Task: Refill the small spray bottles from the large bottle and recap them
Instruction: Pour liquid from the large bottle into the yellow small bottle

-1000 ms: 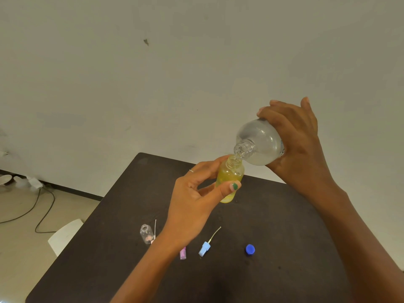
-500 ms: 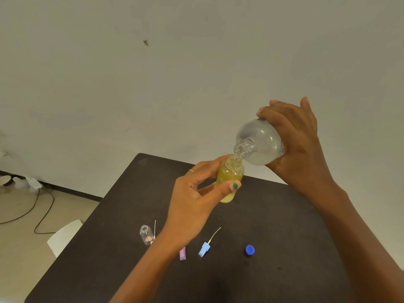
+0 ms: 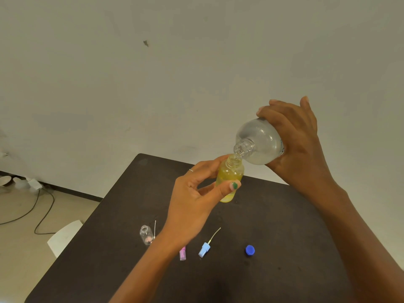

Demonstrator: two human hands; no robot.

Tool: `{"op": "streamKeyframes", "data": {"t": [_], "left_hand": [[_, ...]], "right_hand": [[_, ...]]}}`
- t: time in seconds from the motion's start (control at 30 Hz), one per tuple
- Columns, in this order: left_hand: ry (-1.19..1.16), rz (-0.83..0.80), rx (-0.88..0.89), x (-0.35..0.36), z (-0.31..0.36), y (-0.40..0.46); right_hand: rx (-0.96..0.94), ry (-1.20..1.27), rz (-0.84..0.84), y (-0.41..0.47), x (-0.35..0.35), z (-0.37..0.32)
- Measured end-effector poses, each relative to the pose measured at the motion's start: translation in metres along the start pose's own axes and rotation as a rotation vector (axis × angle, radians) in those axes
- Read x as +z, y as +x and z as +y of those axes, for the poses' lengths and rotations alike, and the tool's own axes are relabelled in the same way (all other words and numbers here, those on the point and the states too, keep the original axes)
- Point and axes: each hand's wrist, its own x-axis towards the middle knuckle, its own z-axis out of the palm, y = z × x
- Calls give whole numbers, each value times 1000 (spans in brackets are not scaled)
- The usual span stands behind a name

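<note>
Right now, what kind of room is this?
Probably a plain spare room or workroom, hard to say: a bare white wall, a dark table, and cables trailing across the floor.

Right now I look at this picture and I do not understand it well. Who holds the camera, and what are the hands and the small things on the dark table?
No machine is here. One camera sits on a person's head and looks forward and down, so you see that person's own two hands. The left hand holds a small yellow bottle upright, with no cap on it. The right hand grips a large clear bottle, tilted so that its open mouth meets the small bottle's neck, to pour.

On the dark table lie a small empty clear bottle, a pink spray cap partly hidden by the left arm, a light blue spray cap with its thin tube, and a round blue cap. Behind is a pale wall.
</note>
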Motion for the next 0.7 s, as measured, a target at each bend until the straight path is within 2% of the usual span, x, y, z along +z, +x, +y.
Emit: {"op": "streamKeyframes", "data": {"t": [0.7], "left_hand": [[17, -5, 10, -2, -1, 0]], "right_hand": [[-2, -1, -3, -1, 0, -1]]}}
